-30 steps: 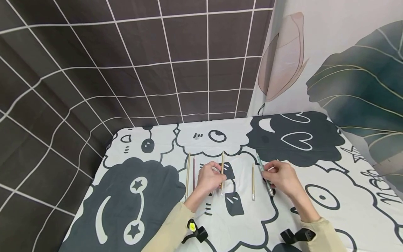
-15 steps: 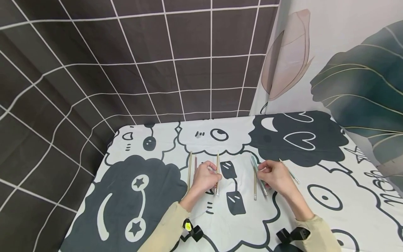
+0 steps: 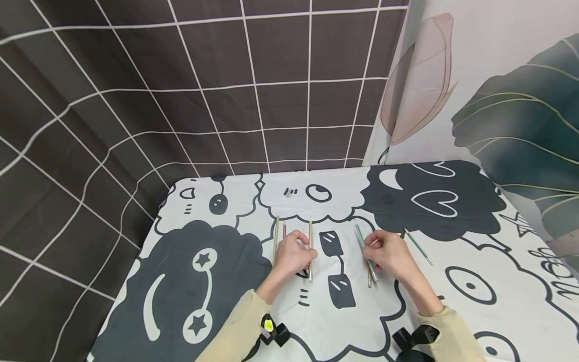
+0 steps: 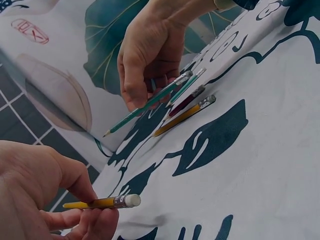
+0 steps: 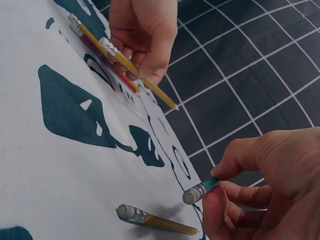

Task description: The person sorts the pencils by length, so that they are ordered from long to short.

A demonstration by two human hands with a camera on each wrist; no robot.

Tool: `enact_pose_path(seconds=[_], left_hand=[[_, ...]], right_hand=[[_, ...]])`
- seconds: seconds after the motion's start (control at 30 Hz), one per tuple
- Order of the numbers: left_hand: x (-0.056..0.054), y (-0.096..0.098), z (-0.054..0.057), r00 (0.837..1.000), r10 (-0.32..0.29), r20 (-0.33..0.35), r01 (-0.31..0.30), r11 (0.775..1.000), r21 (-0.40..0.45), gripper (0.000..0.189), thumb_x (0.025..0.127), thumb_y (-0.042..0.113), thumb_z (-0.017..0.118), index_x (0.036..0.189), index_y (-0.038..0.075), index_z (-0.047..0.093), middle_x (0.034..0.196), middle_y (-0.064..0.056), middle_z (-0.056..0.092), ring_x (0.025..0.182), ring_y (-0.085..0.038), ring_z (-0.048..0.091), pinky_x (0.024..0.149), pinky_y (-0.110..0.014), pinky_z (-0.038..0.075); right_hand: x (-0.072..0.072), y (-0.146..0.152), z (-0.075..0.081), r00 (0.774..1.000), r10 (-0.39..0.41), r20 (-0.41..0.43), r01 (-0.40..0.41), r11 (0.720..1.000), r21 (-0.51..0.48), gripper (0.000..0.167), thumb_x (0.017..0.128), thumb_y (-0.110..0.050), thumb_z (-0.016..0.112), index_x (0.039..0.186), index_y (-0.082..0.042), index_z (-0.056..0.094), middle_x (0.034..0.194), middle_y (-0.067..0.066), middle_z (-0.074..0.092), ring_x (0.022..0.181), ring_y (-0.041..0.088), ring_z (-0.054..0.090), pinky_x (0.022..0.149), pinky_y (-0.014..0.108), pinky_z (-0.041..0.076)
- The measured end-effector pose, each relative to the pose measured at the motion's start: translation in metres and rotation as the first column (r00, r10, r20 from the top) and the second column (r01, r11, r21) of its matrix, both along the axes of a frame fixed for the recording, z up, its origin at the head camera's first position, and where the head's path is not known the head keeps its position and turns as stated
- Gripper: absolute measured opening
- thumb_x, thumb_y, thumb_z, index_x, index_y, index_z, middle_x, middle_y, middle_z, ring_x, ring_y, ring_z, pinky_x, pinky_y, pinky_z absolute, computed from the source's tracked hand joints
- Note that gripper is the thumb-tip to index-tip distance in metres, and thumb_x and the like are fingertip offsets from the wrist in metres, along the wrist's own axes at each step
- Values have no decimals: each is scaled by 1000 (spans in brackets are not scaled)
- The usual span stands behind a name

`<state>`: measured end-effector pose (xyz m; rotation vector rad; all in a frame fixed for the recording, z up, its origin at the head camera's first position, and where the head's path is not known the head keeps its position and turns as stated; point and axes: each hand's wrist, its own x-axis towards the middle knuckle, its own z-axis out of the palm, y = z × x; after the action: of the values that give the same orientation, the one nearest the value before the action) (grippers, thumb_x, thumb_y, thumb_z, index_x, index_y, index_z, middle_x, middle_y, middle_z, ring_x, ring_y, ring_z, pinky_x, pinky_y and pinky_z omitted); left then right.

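My left hand point(image 3: 291, 256) pinches a yellow pencil point(image 4: 105, 203) between thumb and fingers, its white eraser toward me. Left of it lie another yellow pencil point(image 3: 275, 239) and a red pencil point(image 3: 284, 230), partly hidden by that hand. My right hand point(image 3: 391, 254) pinches a green pencil point(image 3: 360, 239) near its middle, tilted over the cloth. Just beneath is a yellow pencil point(image 5: 167, 224), overlapped by the green one in the head view. To the right lies a second green pencil point(image 3: 419, 247); a dark red pencil point(image 4: 187, 101) shows in the left wrist view.
A white cloth point(image 3: 312, 327) with dark cartoon prints covers the table. Behind it hangs a dark curtain with a white grid point(image 3: 280, 110). A leaf-printed curtain point(image 3: 520, 130) borders the right side.
My right hand has moved left with the green pencil, over the yellow one, uncovering the other green pencil. My left hand has shifted left with its yellow pencil, closer to the red one.
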<state>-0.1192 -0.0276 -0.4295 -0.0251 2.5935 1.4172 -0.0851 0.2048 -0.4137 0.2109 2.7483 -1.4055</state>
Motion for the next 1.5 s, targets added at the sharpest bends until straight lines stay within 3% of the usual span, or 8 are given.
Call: enact_pose_path(seconds=[0.17, 0.6, 0.93, 1.23, 1.5], left_hand=[[1, -3, -1, 1000, 9, 6, -9, 999, 33, 19, 73, 1, 70, 89, 5, 60, 63, -1, 60, 40, -11, 54, 45, -26, 42], [1, -11, 2, 999, 34, 16, -34, 998, 52, 19, 74, -1, 70, 89, 5, 60, 66, -2, 63, 43, -12, 56, 49, -28, 45], [3, -19, 4, 998, 57, 19, -58, 998, 8, 20, 72, 1, 72, 89, 5, 62, 65, 0, 62, 45, -16, 61, 50, -29, 47], [4, -24, 5, 996, 85, 8, -85, 996, -14, 20, 72, 1, 76, 85, 6, 62, 62, -1, 60, 41, -11, 56, 44, -25, 42], [3, -27, 4, 995, 97, 4, -97, 993, -60, 19, 72, 3, 75, 85, 7, 62, 56, 2, 60, 38, -10, 54, 53, -28, 45]], right_hand=[[-2, -6, -2, 1000, 8, 7, -8, 1000, -7, 17, 78, 0, 63, 95, 3, 64, 70, 5, 61, 51, 17, 58, 47, 29, 45], [-5, -18, 0, 1000, 26, 5, -26, 999, -29, 17, 78, 1, 64, 94, 4, 64, 69, 6, 61, 49, 18, 58, 46, 28, 47], [-6, -29, -1, 998, 52, 17, -52, 998, -26, 16, 78, 0, 63, 93, 2, 64, 69, 4, 61, 45, 15, 57, 44, 28, 48], [-8, -35, -5, 998, 61, 18, -61, 998, -8, 15, 78, -1, 63, 92, 0, 64, 69, 3, 63, 45, 15, 59, 44, 28, 48], [-10, -43, -6, 996, 88, 20, -87, 995, -44, 14, 77, -1, 63, 91, -1, 64, 66, 1, 63, 45, 17, 59, 45, 28, 46]])
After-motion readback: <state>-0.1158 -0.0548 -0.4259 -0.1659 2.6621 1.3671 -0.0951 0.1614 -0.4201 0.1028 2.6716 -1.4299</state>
